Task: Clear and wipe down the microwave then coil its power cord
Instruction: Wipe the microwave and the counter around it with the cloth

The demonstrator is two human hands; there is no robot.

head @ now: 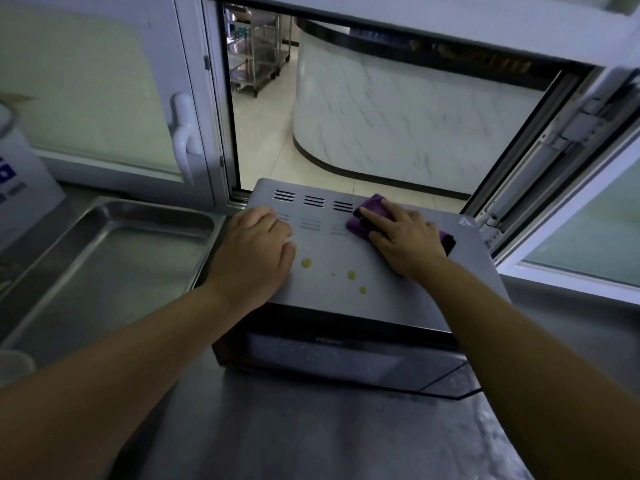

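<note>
While the left hand (254,252) braces the microwave (332,258), wiping's on!
Right hand (403,239), fingers flat, presses the soft purple cloth (367,216) at one o'clock; yellow drips (351,274) await.

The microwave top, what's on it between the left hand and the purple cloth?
In the head view, rows of vent slots lie on the microwave top between the left hand and the purple cloth; yellow spots sit nearer the front.

Purple cloth (369,216) mostly hidden under the right hand (403,239) — microwave (346,258) door lettering too blurred to read.
</note>
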